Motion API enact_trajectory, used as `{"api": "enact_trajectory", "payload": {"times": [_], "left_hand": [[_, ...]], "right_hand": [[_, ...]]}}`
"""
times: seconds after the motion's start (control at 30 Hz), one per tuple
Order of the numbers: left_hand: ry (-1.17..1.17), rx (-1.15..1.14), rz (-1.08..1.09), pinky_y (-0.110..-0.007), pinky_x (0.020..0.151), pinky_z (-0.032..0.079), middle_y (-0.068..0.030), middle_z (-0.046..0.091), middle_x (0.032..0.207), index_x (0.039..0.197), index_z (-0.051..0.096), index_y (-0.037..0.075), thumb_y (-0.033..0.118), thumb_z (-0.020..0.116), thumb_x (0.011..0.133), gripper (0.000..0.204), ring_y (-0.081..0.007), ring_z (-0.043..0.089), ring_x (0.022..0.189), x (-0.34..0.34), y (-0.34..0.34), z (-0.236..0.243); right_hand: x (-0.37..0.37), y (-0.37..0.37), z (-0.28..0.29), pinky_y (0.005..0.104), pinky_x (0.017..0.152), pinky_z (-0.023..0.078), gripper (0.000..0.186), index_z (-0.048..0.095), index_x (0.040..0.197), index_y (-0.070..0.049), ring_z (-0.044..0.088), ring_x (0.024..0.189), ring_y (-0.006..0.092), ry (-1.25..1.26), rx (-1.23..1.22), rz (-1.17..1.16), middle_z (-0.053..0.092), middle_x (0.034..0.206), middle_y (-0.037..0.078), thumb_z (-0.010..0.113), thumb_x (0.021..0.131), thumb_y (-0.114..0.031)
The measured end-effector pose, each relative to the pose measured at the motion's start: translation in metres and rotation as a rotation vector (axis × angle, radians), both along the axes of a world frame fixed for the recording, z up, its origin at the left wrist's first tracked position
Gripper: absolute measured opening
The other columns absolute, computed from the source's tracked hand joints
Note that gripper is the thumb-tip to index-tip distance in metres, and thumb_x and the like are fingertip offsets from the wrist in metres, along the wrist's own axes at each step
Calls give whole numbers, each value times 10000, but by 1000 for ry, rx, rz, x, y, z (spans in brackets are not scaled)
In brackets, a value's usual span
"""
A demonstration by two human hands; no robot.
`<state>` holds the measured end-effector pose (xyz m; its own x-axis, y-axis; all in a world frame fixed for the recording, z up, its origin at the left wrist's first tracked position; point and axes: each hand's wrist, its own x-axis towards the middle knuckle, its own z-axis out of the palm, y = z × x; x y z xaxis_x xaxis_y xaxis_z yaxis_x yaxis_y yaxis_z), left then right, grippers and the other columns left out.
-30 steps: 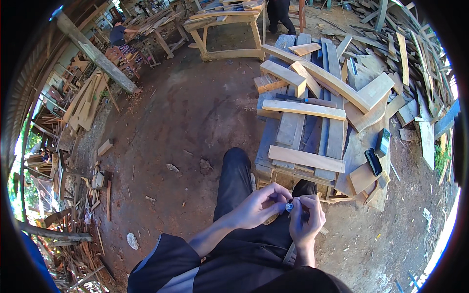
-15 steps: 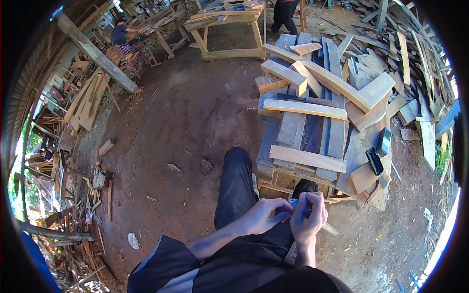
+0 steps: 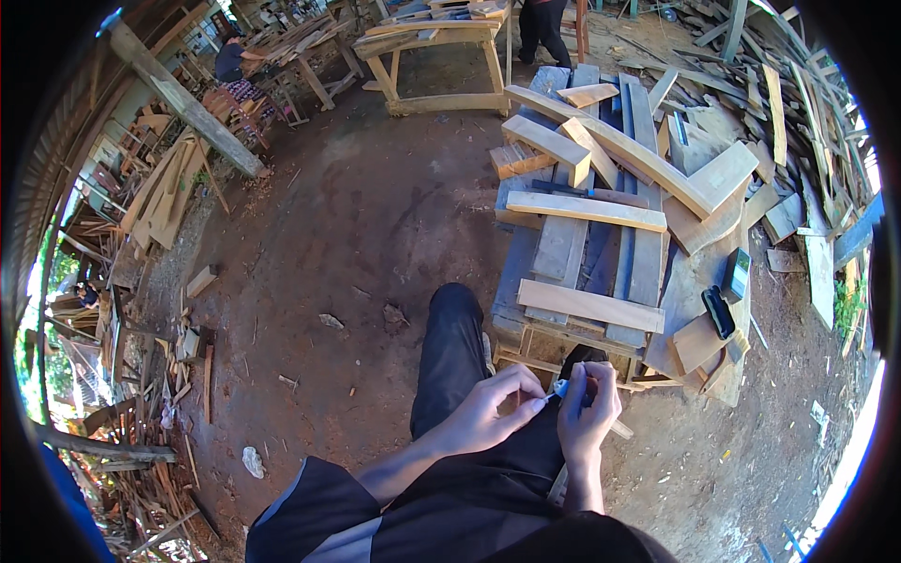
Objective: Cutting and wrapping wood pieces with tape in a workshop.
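Note:
My hands are close together above my lap, in front of the near end of a low wooden workbench. The left hand pinches the end of a thin white strip between thumb and forefinger. Closed fingers of my right hand hold a small blue-and-white thing, which looks like a crumpled wrapper or packet; its kind is too small to tell. The strip seems to run from it toward the left fingertips. On the bench lie a pale board and several sawn wooden pieces.
Beside the bench, an open dark case and a dark box rest on boards. Scrap wood is heaped at the right. A second bench stands at the back. One person sits far left; another stands behind.
My hands have drawn slightly apart, the left moving a little leftward. The thin white strip and the blue-and-white thing now show between them.

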<state>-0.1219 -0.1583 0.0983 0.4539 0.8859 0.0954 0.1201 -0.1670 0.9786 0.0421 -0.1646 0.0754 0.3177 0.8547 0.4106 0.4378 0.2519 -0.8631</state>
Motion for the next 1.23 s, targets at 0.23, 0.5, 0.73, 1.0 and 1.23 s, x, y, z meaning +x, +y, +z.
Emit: {"api": "enact_trajectory", "payload": {"times": [0.23,0.5,0.73,1.0,1.23], "left_hand": [[18,-28,62,-262,799,480,-58,627,1003,1033,620,5,120,649,988,127,-111,587,877,-3,5,-4],[-2,-113,22,-279,886,548,-99,668,1115,1174,572,-23,51,720,932,293,-124,649,1039,7,-10,-8],[-36,48,179,-278,782,585,-120,709,960,1126,573,-42,26,672,956,208,-154,719,860,28,-15,-21],[-447,-377,175,-377,790,600,-190,696,934,1050,472,8,33,559,998,104,-237,721,822,48,14,-14],[-345,68,113,-412,970,558,-259,671,1161,1128,456,3,-33,598,970,216,-299,700,1063,88,-2,-57]], "right_hand": [[-3,-6,-1,237,546,428,71,550,921,2,536,589,93,41,25,69,536,730,64,581,979,29],[1,-6,-3,345,568,504,136,538,1010,8,629,632,296,-139,135,173,626,845,167,587,914,91],[21,-26,19,446,854,500,426,574,1087,-16,604,1026,364,5,234,87,616,1147,192,824,743,-48],[40,-66,94,326,597,463,183,571,718,-33,609,683,171,723,330,315,602,761,58,668,873,-41],[52,-10,15,365,1013,438,671,398,1484,-27,536,1249,278,217,-86,-297,552,1327,180,729,917,-162]]}}
